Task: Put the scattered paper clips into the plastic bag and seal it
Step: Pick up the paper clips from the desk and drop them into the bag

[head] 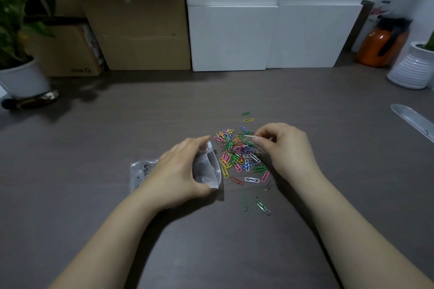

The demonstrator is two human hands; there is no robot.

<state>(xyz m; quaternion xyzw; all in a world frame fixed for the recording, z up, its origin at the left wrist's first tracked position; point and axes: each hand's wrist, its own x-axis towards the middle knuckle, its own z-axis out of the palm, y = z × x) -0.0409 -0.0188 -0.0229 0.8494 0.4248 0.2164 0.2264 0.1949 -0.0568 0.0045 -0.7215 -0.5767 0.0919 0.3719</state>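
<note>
The brown cardboard box (70,54) at far left bears an upside-down dark logo, unreadable; small round symbols on the clear plastic bag (143,171) are illegible.

Left hand (178,171) curled in a grip, right hand (285,148) fingertips pinched

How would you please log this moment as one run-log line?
left hand: holds plastic bag mouth open | right hand: pinching paper clips from pile | bag: unsealed

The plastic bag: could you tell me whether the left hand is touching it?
Touching. The head view shows the left hand with its fingers curled around the plastic bag, holding its mouth open.
</note>
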